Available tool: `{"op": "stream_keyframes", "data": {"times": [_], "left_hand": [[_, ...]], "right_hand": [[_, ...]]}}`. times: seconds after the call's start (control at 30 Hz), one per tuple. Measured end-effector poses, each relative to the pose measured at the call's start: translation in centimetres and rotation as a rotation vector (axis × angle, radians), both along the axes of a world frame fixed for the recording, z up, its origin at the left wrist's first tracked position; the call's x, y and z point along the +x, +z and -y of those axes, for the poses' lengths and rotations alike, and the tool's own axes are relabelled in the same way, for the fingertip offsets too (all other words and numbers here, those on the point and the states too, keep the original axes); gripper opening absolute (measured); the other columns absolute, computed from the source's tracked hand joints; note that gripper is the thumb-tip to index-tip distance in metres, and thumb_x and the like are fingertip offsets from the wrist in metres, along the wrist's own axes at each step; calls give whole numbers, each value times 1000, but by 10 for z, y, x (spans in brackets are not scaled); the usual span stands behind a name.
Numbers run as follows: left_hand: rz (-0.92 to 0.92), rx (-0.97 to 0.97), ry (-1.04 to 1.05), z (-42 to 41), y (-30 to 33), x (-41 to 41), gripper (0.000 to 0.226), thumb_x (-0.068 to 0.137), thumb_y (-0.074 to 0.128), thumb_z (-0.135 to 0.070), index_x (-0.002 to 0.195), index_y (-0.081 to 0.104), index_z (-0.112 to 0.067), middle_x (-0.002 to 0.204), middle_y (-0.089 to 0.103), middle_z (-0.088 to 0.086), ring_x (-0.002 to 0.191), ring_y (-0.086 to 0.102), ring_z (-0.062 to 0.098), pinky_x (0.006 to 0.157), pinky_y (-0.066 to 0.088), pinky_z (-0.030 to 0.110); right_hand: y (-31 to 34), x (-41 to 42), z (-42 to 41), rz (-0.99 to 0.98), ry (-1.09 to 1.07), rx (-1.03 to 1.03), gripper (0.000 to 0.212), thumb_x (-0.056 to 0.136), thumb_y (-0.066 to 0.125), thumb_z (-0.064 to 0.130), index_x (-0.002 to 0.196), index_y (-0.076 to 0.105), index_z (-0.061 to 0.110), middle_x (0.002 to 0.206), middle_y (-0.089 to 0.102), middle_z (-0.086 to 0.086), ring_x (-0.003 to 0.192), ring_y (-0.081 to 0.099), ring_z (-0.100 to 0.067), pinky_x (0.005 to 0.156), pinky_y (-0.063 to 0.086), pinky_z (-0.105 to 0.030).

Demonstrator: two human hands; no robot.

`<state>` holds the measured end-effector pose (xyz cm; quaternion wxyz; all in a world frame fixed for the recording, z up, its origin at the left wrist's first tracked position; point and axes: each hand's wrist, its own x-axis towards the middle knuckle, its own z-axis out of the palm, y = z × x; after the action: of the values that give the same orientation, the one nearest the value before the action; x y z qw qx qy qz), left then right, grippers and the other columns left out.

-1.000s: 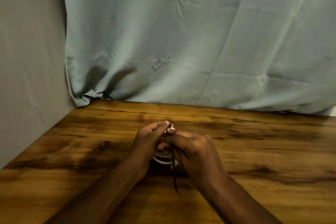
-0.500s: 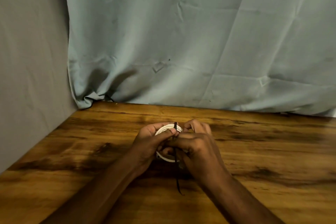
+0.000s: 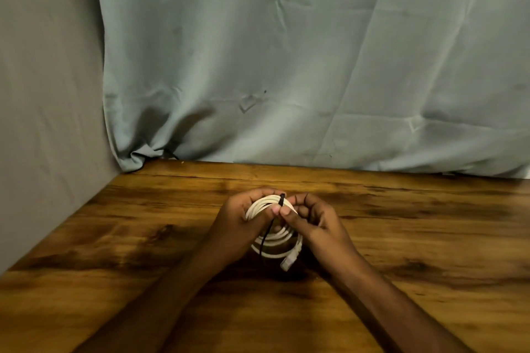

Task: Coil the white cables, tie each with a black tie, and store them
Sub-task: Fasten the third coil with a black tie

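A coiled white cable (image 3: 276,241) is held upright just above the wooden table (image 3: 430,238), its plug end (image 3: 289,261) hanging at the lower right. My left hand (image 3: 241,221) grips the coil's upper left part, thumb pressed on top. My right hand (image 3: 311,218) pinches the coil's top where a black tie (image 3: 281,200) wraps over it. The tie's loose tail (image 3: 265,238) hangs down through the middle of the coil.
A pale blue-green curtain (image 3: 286,66) hangs along the table's far edge. A grey cloth wall (image 3: 48,94) closes off the left side. A thin dark cord (image 3: 172,155) shows under the curtain's left corner.
The coil has tilted up toward me, so its loops and plug end now show. The tie's head now sits on top of the coil, between both thumbs.
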<state>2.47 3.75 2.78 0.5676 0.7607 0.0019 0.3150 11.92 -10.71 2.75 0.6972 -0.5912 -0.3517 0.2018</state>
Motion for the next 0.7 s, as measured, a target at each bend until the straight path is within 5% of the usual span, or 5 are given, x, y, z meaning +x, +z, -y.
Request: {"op": "stream_keyframes", "data": {"times": [0.17, 0.4, 0.57, 0.7], "left_hand": [[61, 581, 181, -7, -3, 2, 25, 100, 48, -36, 116, 63, -24, 107, 64, -15, 101, 60, -3, 83, 43, 11], [64, 630, 176, 9, -2, -3, 26, 103, 43, -41, 115, 58, -23, 103, 59, -15, 91, 59, 0, 76, 43, 16], [91, 635, 203, 11, 0, -5, 24, 104, 42, -42, 119, 55, -28, 109, 60, -16, 95, 60, -2, 79, 47, 19], [131, 611, 234, 16, 4, -7, 31, 103, 41, -43, 119, 57, -21, 108, 59, -17, 95, 59, -2, 78, 44, 11]], "right_hand": [[2, 1, 1, -45, 19, 12, 38, 87, 77, 25, 111, 68, -4, 103, 74, -29, 97, 71, -47, 91, 56, -55], [4, 4, -1, -213, 72, -189, 90, 84, 47, 84, 114, 77, 6, 115, 75, -25, 113, 72, -38, 111, 48, -55], [5, 2, -1, -378, 56, -90, 68, 97, 48, 62, 115, 77, 4, 117, 75, -24, 113, 72, -36, 112, 48, -53], [15, -6, 3, -546, 163, 30, 33, 94, 63, 34, 96, 81, 6, 103, 76, -19, 97, 72, -32, 99, 52, -46]]}}
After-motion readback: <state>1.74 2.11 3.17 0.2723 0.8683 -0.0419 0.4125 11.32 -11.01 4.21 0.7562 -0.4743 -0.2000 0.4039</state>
